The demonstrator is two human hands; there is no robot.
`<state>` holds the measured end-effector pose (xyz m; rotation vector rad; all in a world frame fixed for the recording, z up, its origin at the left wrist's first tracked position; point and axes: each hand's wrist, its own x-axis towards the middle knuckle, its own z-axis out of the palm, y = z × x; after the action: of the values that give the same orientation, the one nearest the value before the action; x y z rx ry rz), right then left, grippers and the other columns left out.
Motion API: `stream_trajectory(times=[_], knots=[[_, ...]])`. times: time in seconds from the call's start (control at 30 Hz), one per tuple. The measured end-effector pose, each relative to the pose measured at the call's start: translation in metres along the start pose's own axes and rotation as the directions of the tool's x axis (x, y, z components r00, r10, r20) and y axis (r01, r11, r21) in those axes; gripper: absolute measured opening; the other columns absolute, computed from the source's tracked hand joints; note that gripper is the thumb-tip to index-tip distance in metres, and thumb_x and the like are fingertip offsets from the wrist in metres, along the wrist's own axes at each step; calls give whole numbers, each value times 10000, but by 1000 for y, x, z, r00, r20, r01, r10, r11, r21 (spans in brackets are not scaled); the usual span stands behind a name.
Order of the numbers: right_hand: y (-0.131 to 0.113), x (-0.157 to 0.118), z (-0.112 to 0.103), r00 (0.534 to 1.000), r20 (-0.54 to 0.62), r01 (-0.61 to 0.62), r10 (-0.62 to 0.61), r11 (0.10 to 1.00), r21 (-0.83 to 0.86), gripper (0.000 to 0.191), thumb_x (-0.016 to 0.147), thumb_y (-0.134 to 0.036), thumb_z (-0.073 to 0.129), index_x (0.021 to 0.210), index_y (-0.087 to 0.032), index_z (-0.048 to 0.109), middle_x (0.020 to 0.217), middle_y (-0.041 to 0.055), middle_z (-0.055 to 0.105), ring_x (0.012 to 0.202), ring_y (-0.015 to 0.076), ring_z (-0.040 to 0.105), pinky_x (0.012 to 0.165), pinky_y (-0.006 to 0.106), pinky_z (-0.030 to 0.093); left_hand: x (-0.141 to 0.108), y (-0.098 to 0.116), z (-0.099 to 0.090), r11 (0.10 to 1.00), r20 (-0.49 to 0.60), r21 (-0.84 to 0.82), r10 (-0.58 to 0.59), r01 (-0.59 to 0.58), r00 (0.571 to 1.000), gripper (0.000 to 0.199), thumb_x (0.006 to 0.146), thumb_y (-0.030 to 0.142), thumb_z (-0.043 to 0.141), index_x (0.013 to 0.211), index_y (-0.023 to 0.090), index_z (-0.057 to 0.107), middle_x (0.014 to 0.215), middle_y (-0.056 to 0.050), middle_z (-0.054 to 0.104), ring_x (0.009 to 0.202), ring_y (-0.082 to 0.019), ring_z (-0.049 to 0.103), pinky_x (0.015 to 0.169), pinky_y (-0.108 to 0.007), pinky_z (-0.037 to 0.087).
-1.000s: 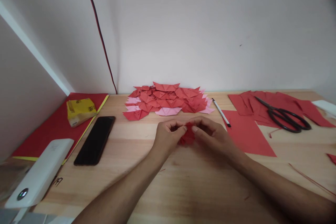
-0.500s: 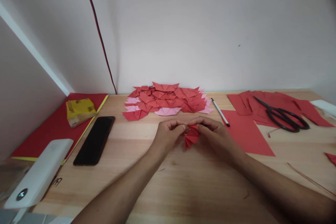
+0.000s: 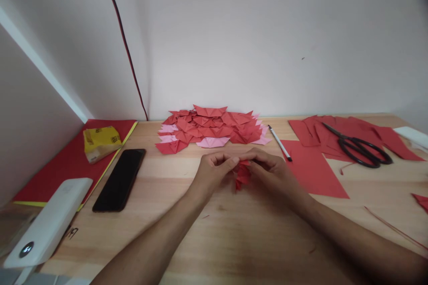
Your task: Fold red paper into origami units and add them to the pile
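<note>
Red folded paper [image 3: 244,175] pinched in fingertips of left hand [image 3: 212,170] and right hand [image 3: 272,170], mid-table [image 3: 214,249]; apparently being shaped. Further creasing would need steady grip, light thumb pressure. Far side: folded-paper pile [image 3: 212,132]. Right: scissors [image 3: 359,150].

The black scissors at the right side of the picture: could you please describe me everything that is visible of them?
The black scissors have two large, rounded loop handles, smooth and slightly shiny, and short, dark, narrow blades that look closed. They lie flat on the overlapping red paper sheets, tips pointing away and to the left, handles toward the near right, reaching past the sheets' near edge over the pale wooden table. Neither the left hand nor the right hand touches them.
</note>
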<state>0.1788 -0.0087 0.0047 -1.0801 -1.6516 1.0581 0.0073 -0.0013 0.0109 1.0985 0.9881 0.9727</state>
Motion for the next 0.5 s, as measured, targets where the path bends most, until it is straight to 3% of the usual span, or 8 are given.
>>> stream_trajectory(times=[0.2,0.5], knots=[[-1,2,3,987,-59,-144,148,988,61,87,800,-251,556,867,-212,596,818,15,640,746,161,607,671,284,489,-1,4,2,1000,-25,27,5,-4,1000,257,697,353,724,649,113,646,630,-9,609,559,-82,497,578,-205,384],[2,3,0,972,23,-235,235,960,149,124,802,-311,586,786,-189,566,731,-7,591,679,137,552,632,254,428,1,-1,0,975,-20,201,104,-98,994,251,745,352,662,665,116,633,641,-7,591,588,-100,491,567,-203,372]])
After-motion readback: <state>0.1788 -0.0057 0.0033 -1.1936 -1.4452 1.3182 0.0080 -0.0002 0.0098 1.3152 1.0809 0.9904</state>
